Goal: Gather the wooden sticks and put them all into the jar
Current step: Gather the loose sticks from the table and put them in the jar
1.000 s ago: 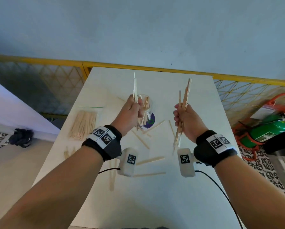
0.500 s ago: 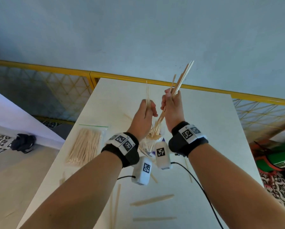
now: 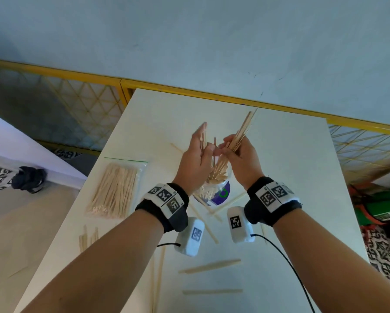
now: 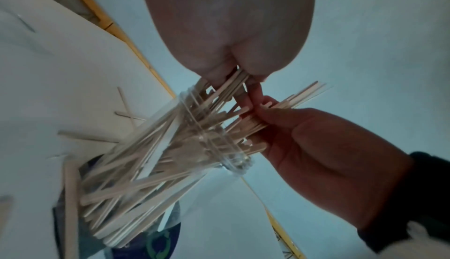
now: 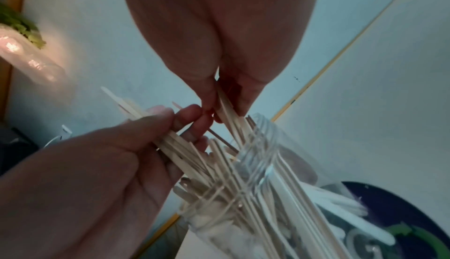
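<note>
White table point(image 3: 280, 168) set against a pale blue wall point(image 3: 189, 41), yellow mesh fencing point(image 3: 76, 102) behind. Clear glass jar point(image 3: 220, 177) upright at table centre, standing on a purple disc point(image 3: 223, 196), crammed with wooden sticks. Left hand point(image 3: 197, 161) raised just above the jar mouth at 11 o'clock, fingers point(image 4: 255, 92) loosely curled round a few sticks. Right hand point(image 3: 240, 159) at 1 o'clock of the jar, fingers pinching a bundle of sticks point(image 3: 242, 132), lower ends angled into the jar. Fingertips of both hands nearly touching. Loose sticks point(image 3: 210, 266) scattered at 6 o'clock. Bagged sticks point(image 3: 115, 188) at 9 o'clock.
</note>
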